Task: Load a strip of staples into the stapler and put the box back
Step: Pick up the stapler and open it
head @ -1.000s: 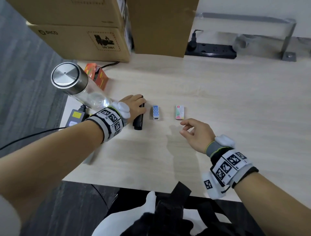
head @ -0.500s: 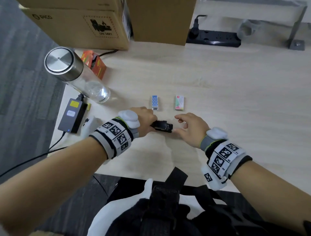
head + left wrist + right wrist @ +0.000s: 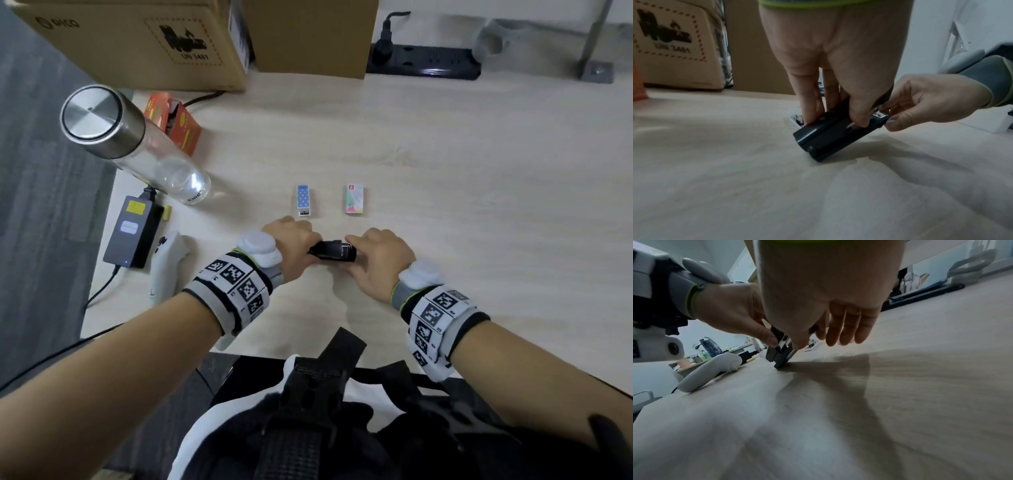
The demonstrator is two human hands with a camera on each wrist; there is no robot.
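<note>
Gripping the black stapler from above, the left hand tilted it on the table; the right hand pinched its 3 o'clock end.

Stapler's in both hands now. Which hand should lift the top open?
Right, probably. The left hand grips the stapler around its body, steadying it on the table, while the right hand pinches its metal-tipped front end, so it looks freer to lift the top.

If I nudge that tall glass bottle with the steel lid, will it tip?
Probably: the glass bottle stands tall on a narrow base with a steel lid on top, so likely top-heavy. Tipped, its round body may roll. Looks empty, so a light push could move it.
</note>
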